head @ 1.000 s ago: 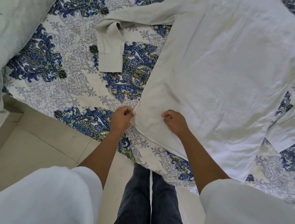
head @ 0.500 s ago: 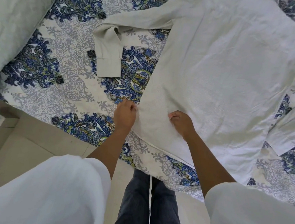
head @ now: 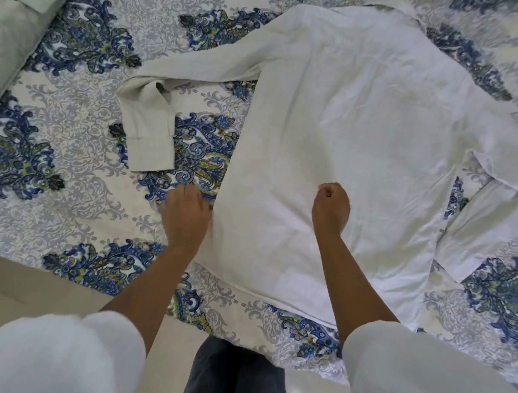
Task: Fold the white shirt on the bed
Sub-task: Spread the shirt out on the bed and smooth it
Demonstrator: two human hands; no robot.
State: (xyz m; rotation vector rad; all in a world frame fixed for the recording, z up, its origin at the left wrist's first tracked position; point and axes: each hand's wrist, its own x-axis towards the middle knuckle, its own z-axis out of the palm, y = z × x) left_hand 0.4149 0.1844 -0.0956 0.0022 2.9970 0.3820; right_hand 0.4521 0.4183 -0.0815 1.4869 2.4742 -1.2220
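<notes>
Patterned bedsheet (head: 70, 138) is carrying the limp white shirt (head: 365, 127), and you are pinching it with your curled left hand (head: 185, 213) at its side edge and right hand (head: 331, 209) mid-body.

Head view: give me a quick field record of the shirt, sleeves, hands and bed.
shirt: white shirt spread flat on the bed, unfolded
left sleeve: bent back on itself, cuff toward the person
right sleeve: crumpled at the shirt's right side
left hand: at the shirt's left edge; grip cannot be seen
right hand: closed, on the shirt body
bed: patterned bedsheet, blue and grey
</notes>
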